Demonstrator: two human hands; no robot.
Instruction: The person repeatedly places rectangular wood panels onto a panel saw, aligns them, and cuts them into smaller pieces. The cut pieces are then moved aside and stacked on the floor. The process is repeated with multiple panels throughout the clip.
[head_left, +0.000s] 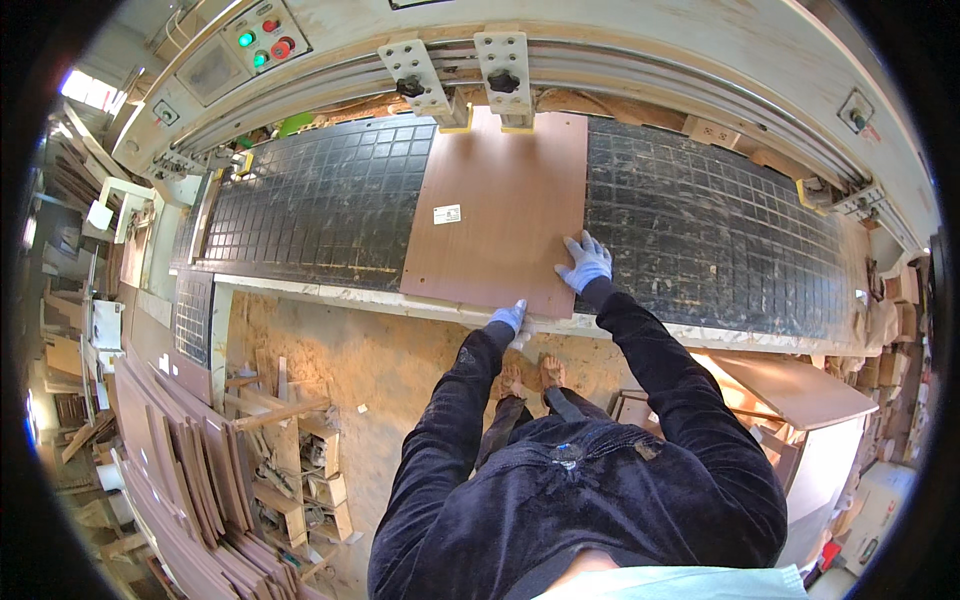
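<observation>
The brown board (pixel 500 255) lies at the upper centre of the frame. The right hand (pixel 588 263) spreads open at its right edge; the left (pixel 509 315) touches its lower edge, grip unclear. Uneven pushing could skew it.

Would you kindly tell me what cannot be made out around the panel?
Underside of the panel, head view: hidden, facing the black bed.
Panel's far edge, head view: partly hidden by two brackets.
Print on the label, head view: too small.
Top of the machine, head view: cut off by the upper edge.
</observation>
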